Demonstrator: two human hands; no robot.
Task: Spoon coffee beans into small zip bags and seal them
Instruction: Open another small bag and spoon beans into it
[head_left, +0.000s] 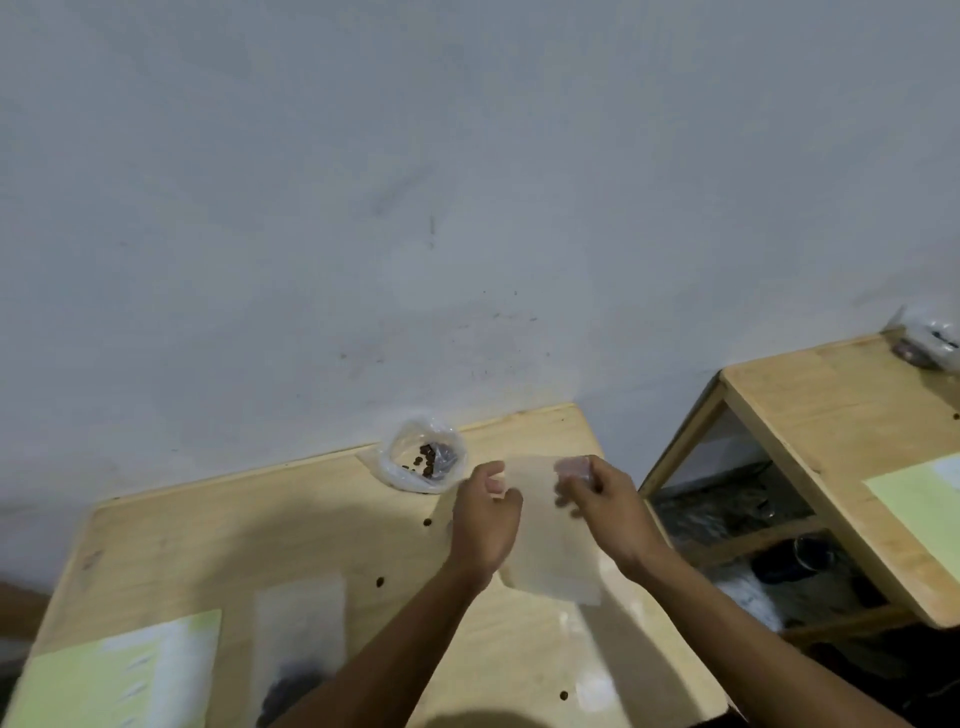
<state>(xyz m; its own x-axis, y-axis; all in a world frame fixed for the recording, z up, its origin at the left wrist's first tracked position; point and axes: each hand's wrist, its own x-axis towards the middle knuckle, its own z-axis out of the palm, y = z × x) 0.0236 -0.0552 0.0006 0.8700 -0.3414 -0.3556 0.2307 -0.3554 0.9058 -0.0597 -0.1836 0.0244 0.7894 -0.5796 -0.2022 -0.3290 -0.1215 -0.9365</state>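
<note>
A clear empty zip bag (550, 551) is held up over the wooden table (234, 540). My left hand (485, 514) pinches the bag's upper left edge. My right hand (602, 499) grips its upper right corner, fingers curled. Just beyond my left hand sits an open plastic bag of coffee beans (423, 460) near the wall. Another zip bag (301, 634) with dark beans at its bottom lies flat on the table's near left. No spoon is in view.
A green and white sheet (119, 675) lies at the table's near left corner. A few loose beans (427, 522) dot the tabletop. To the right stands a second wooden table (831, 415) with a plastic bag (927, 340) and a green sheet (919, 499); dark clutter fills the shelf below.
</note>
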